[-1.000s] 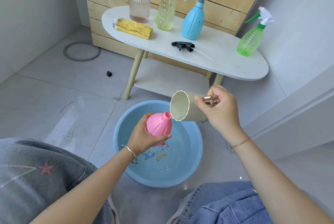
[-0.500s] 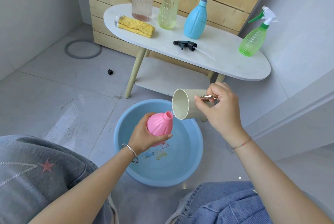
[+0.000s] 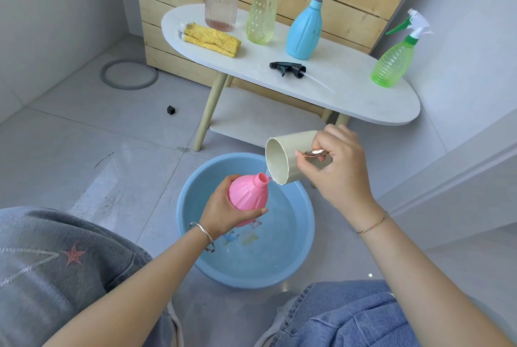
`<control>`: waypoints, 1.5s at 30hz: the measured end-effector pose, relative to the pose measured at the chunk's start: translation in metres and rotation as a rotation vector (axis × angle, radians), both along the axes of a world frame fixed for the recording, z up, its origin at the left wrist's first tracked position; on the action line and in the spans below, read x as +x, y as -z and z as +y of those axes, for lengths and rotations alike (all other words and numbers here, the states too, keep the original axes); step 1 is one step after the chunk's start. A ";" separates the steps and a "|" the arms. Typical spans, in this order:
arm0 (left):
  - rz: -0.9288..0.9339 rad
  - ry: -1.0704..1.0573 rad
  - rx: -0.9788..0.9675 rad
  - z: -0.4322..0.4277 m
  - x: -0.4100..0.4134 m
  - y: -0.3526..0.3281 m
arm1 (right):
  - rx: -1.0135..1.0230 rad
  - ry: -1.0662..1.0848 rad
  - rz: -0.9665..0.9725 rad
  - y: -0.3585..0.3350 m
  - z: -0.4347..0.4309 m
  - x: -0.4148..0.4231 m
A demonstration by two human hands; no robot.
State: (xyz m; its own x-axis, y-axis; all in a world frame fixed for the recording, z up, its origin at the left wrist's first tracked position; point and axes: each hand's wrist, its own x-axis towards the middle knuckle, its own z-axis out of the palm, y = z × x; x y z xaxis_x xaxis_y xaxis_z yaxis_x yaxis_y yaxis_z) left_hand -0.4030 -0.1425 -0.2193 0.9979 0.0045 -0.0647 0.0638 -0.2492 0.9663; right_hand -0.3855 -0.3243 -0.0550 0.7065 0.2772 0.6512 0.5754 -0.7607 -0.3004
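- Pink plastic bottle (image 3: 249, 195), neck open with no cap on, tilted toward the cup and held in the air above the blue basin (image 3: 181, 206) on the floor.
- Left grip (image 3: 223, 215) wrapped round the bottle's belly from below, thumb laid across the front.
- Cream cup (image 3: 291, 156) tipped almost onto its side, rim just beside the bottle's mouth, seemingly with a thin trickle of water between the two.
- Right grip (image 3: 338, 165) curled round the cup's far end, thumb and forefinger pinching the rose-gold handle (image 3: 314, 152).
- Probably light and thin-walled, this bottle: likely to dent under a hard squeeze and push water back out, and bound to grow heavier while filling.
- Ribbed sides, likely wet and slippery; best held low on the widest part, firm but not crushing, well clear of the narrow mouth.
- Small mouth against a wide cup rim: some spill likely, with the basin beneath to catch it.
- Black spray head (image 3: 288, 68) lying loose on the white bench (image 3: 349, 89), probably meant for this neck.
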 end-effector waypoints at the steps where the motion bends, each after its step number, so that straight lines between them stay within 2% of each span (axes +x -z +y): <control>1: -0.002 0.000 0.002 0.000 0.000 0.000 | -0.011 -0.003 -0.006 0.000 0.001 0.000; 14: -0.003 0.010 0.007 0.000 0.000 0.003 | -0.242 -0.084 -0.160 0.006 0.011 -0.002; 20: -0.002 0.007 0.006 -0.001 0.000 0.003 | -0.228 -0.100 -0.158 0.010 0.014 -0.002; 24: 0.013 -0.011 -0.018 0.000 0.001 0.003 | -0.006 0.002 -0.015 0.011 0.004 0.007; 29: 0.030 -0.043 -0.060 0.003 0.001 0.002 | 0.533 0.242 0.419 0.036 -0.023 0.031; 31: 0.032 -0.061 -0.064 0.005 0.001 0.001 | 0.638 0.310 0.584 0.057 -0.032 0.038; 33: 0.035 -0.076 -0.061 0.006 0.002 0.000 | 0.566 0.351 0.719 0.083 -0.038 0.042; 37: 0.044 -0.097 -0.053 0.008 0.004 0.001 | 0.174 0.393 0.927 0.140 -0.038 0.038; 40: 0.054 -0.101 -0.060 0.011 0.003 0.003 | -0.067 0.348 0.973 0.178 -0.037 0.028; 45: 0.063 -0.123 -0.078 0.016 0.004 0.003 | -0.335 0.292 0.965 0.212 -0.032 0.008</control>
